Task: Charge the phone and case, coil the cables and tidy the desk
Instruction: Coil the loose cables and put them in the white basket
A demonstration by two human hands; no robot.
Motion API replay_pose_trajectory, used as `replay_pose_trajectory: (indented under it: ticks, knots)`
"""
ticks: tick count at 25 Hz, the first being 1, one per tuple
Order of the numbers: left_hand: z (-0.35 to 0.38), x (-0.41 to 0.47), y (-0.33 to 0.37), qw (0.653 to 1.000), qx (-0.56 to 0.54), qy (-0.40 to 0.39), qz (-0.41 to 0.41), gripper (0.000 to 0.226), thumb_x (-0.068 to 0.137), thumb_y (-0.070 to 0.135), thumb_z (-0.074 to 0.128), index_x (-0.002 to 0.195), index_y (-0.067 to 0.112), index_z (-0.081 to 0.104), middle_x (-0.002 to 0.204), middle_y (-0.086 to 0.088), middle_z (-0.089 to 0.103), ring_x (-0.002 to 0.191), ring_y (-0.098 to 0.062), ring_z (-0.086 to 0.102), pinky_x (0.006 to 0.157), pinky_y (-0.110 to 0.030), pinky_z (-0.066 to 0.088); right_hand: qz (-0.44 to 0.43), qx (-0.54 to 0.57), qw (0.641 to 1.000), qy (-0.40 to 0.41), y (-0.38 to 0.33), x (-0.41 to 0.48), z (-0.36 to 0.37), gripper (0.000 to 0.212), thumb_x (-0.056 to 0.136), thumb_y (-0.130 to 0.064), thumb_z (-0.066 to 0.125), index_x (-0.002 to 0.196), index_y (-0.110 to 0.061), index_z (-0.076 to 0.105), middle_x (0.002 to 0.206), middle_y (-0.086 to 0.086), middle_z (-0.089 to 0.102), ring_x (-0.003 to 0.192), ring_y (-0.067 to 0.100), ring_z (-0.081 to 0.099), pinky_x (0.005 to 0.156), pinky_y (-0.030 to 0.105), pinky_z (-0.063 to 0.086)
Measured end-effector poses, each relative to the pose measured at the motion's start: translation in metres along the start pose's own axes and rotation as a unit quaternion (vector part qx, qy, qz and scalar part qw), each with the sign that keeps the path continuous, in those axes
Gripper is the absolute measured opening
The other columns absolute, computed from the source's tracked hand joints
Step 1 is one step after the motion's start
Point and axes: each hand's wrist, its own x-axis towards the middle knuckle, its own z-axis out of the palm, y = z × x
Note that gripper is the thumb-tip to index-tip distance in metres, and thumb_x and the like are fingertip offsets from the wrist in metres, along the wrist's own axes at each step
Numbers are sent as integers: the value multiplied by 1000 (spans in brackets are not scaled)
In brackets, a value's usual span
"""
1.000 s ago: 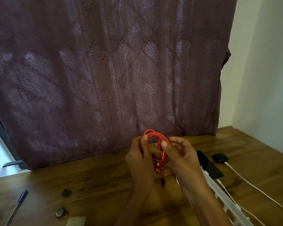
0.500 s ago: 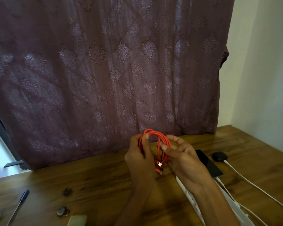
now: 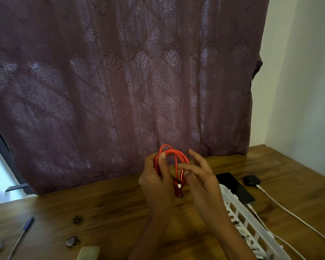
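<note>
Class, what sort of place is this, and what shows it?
Probably a room at home, perhaps a bedroom or study: a wooden desk set against a curtain, a phone with a white lead, a pen.

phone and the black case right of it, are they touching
Apart. The head view shows a strip of bare wooden desk between the phone and the black case, so their edges do not meet.
</note>
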Motion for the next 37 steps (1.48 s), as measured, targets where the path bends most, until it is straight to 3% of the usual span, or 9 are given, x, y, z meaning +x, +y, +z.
replay_pose_trajectory:
  ticks: [2, 5, 9, 18, 23, 26, 28, 32, 37]
  knots:
    - [-3, 0, -2, 1000, -5, -15, 9, 18, 92, 28, 49, 89, 14, 60, 54, 9, 53, 52, 1, 55, 47, -3, 35, 93, 103, 990, -31, -7, 1, -3, 9, 80, -19, 66, 76, -21, 73, 128, -13, 49, 121, 3, 45, 78, 12, 48]
    - [-8, 1, -8, 998, 13, -31, 56, 27, 90, 40, 46, 93, 17, 61, 55, 11, 53, 50, 2, 54, 50, -7, 40, 166, 119, 977, -70, -7, 6, -13, 33, 61, -42, 73, 72, -11, 71, 108, 1, 63, 108, 16, 58, 96, 33, 45]
    - [-12, 4, -13, 995, 21, -55, 76, 35, 88, 46, 39, 96, 21, 62, 56, 14, 52, 51, -6, 55, 49, -15, 44, 250, 121, 957, -78, -13, 14, -17, 28, 75, -33, 60, 52, -18, 56, 67, 1, 59, 79, 25, 56, 84, 36, 43]
    - [-20, 12, -21, 949, 161, -54, 265, 38, 98, 43, 29, 103, 13, 52, 79, -7, 70, 64, -15, 66, 56, -22, 47, 109, 12, 993, -44, -10, 13, -23, 29, 89, -23, 56, 72, 0, 58, 71, 17, 58, 71, 26, 55, 76, 45, 51]
    - [-21, 16, -26, 924, 202, -54, 321, 36, 99, 40, 29, 104, 12, 53, 78, -8, 69, 61, -15, 65, 51, -23, 48, 56, 4, 998, -36, -5, 16, -21, 30, 92, -21, 50, 68, -2, 50, 58, 7, 44, 56, 15, 46, 55, 21, 44]
    - [-24, 14, -24, 977, 97, -78, 174, 50, 95, 49, 31, 100, 12, 62, 81, -7, 70, 73, -13, 60, 65, -23, 48, 27, -55, 996, -64, 1, 21, -26, 27, 88, -25, 56, 71, -3, 57, 56, 3, 41, 54, 17, 41, 54, 33, 41]
    - [-24, 10, -19, 994, 22, -101, 42, 33, 91, 51, 36, 90, 29, 60, 69, 1, 68, 57, -10, 60, 59, -32, 53, 41, -66, 993, -93, 4, 21, -26, 17, 88, -24, 56, 81, -12, 67, 64, 0, 57, 54, 13, 50, 50, 33, 46]
    - [-19, 3, -7, 965, -103, -184, -154, 20, 85, 43, 42, 83, 26, 54, 69, 4, 68, 68, -10, 66, 63, -24, 52, 90, -21, 990, -106, 4, 21, -25, 22, 94, -18, 48, 104, -17, 68, 82, -2, 70, 51, 2, 56, 48, 18, 44]
    - [-26, 31, -6, 911, -54, -391, -119, 30, 90, 28, 54, 118, 35, 47, 107, 15, 62, 99, 0, 59, 83, -17, 46, -21, -187, 967, -171, -5, 31, -38, 19, 87, -22, 59, 103, -26, 70, 91, -6, 73, 80, 5, 67, 77, 29, 54]
